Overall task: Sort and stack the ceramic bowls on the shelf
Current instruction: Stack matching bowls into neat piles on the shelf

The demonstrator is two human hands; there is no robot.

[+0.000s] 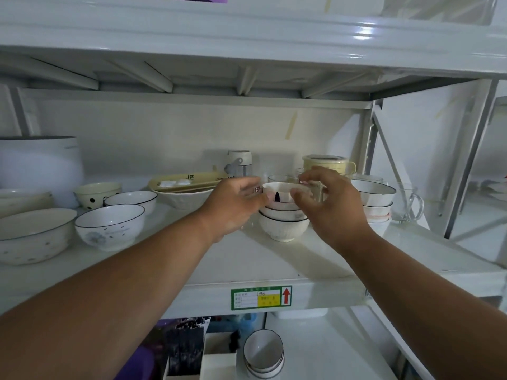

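Observation:
A stack of small white bowls (pixel 282 229) stands mid-shelf, topped by a bowl with pink and dark marks (pixel 279 191). My left hand (pixel 233 207) is just left of it, fingers curled round a clear glass (pixel 255 190) with a small printed mark. On the stack's right, my right hand (pixel 337 204) pinches a second clear glass (pixel 315 192) between thumb and fingers. Another stack of black-rimmed bowls (pixel 375 193) stands to the right. Loose bowls sit at left: a flower-patterned one (pixel 109 226), a wide speckled one (pixel 33 237), a black-rimmed one (pixel 131 200) and a dotted one (pixel 96 194).
The white shelf board (pixel 260 259) has bare room in front of the stacks. At the back are a tray on a bowl (pixel 186 182), a bottle (pixel 240 160), more glasses (pixel 279 178) and a yellow container (pixel 326 163). A glass mug (pixel 408 204) is far right. Bowls (pixel 263 352) sit on the lower shelf.

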